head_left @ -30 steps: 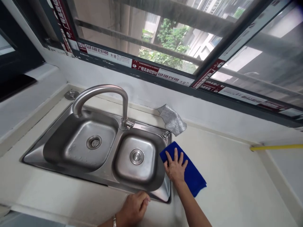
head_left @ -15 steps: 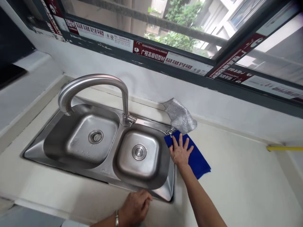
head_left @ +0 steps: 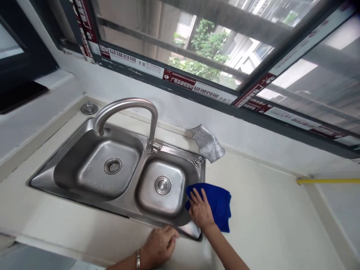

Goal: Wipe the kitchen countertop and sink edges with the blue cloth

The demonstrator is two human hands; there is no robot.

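Note:
My right hand (head_left: 201,213) lies over a blue cloth (head_left: 218,204), fingers apart and stretched across its left part. The cloth covers the right rim of the small sink bowl and spreads onto the counter, with its left edge hanging a little over the bowl. At the sink's front edge rests my left hand (head_left: 160,245), a bracelet on its wrist. Its fingers are curled in, and I see nothing in them. The stainless double sink (head_left: 128,204) has a drain in each bowl; a few water drops show in the larger one.
A curved tap (head_left: 153,125) rises behind the sink's divider. Behind the right corner lies a silvery mesh cloth (head_left: 209,144), near a small metal fitting (head_left: 198,162). A round metal piece (head_left: 89,108) sits at the back left. A yellow pipe (head_left: 329,181) runs along the right wall.
My right hand has slid the blue cloth toward me and slightly left along the sink's right rim, uncovering the metal fitting. My left hand stays put. The view has shifted a little.

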